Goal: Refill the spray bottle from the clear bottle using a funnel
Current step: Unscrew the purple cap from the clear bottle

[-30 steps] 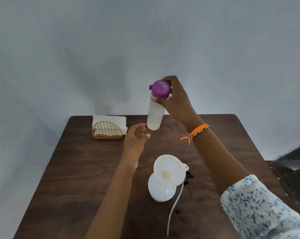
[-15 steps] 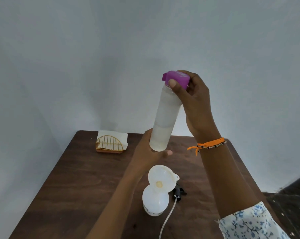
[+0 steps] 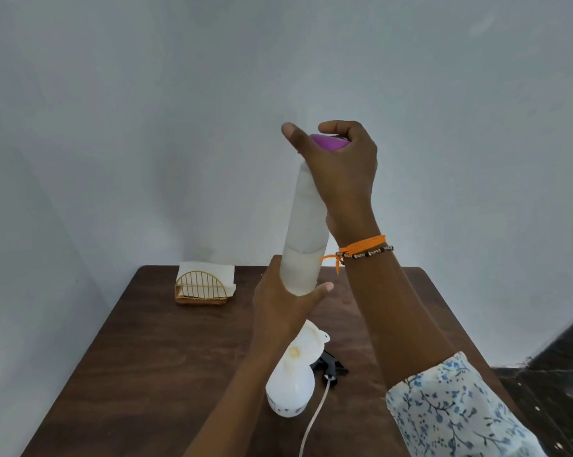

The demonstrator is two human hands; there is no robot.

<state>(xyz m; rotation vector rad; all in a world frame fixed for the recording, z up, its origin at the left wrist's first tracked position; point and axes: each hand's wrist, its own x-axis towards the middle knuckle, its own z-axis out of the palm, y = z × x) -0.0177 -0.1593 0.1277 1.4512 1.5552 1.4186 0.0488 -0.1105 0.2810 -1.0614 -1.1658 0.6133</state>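
The preparation looks finished and the pour has not begun. On the near part of the desk (image 3: 153,341) the white spray bottle (image 3: 290,389) stands open with the white funnel (image 3: 306,344) seated in its neck. Its black spray head (image 3: 329,366) lies just right of it, with the dip tube (image 3: 313,420) trailing toward the near edge.

The clear bottle (image 3: 306,232) is held upright in the air above the middle of the desk, with liquid filling roughly its lower third. The left hand (image 3: 283,303) grips its base, fingers wrapped round it. The right hand (image 3: 339,166) is curled over the purple cap (image 3: 329,142), thumb raised off to the left. The cap is still on.

So what remains, by my reading, is removing the cap, tipping the bottle over the funnel, pouring, lifting the funnel out and refitting the spray head. A gold wire napkin holder (image 3: 202,286) sits far left, out of the way.
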